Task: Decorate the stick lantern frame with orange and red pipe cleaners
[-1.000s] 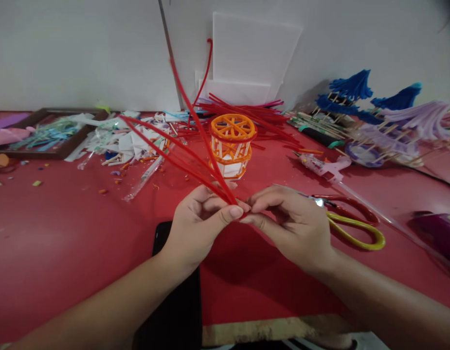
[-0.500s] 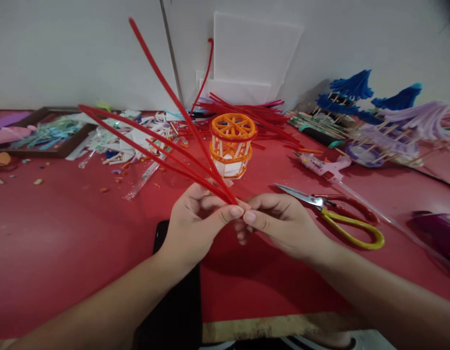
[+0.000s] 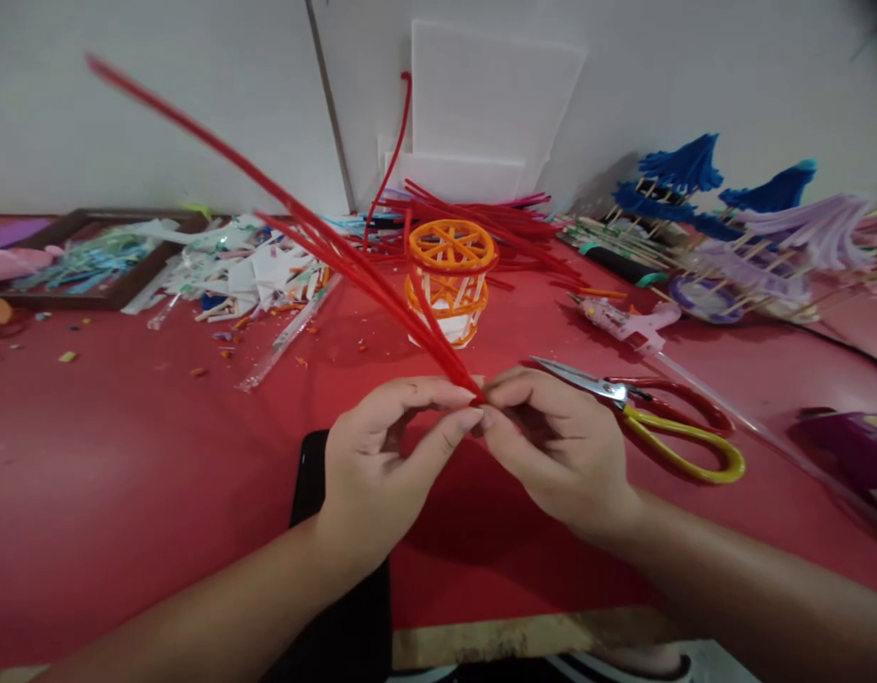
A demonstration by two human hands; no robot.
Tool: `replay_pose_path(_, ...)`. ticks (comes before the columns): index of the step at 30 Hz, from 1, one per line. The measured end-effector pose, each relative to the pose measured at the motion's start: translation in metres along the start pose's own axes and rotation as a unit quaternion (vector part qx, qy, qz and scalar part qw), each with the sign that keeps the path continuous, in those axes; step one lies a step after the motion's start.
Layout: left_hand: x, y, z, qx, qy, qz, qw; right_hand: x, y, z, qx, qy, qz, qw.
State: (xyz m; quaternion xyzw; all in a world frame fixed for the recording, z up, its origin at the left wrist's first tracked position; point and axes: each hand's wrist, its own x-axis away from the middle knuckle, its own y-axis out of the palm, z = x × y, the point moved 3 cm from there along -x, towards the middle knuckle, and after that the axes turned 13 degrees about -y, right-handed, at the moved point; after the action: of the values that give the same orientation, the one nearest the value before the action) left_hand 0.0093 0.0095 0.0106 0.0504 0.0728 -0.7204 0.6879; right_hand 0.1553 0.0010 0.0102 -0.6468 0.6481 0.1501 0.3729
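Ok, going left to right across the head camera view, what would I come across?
Brown frame → left hand → right hand → yellow scissor handle → dark purple object at the picture's right edge. The red stems in the hands slant across too wide a stretch to place.

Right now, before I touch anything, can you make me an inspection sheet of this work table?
Surface: red tabletop, small bits scattered at left.
Job's things: red strips, slanting up and left; count unclear.
Clutter: pale scraps at back left; scissors by the right hand; pink glue gun beyond them; black flat object partly under the left forearm.
Grips: left hand and right hand both pinch the strips' lower ends.
Cables: thin black cable at far right; connection unclear.
Surroundings: white boards against the wall; orange lattice model beyond the hands.
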Motion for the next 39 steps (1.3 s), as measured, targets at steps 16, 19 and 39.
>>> replay_pose_path(16,-0.013,0.002,-0.017,0.146,-0.16,-0.097,0.972,0.005,0.007,0.008,-0.096,0.156,-0.009,0.983)
replay_pose_path(19,-0.012,0.0,-0.017,0.132,-0.163,-0.09,0.974,0.005,0.006,0.008,-0.097,0.139,-0.014,0.985)
replay_pose_path(39,-0.009,0.003,-0.018,0.167,-0.156,-0.079,0.97,0.004,0.009,0.008,-0.12,0.149,0.0,0.981)
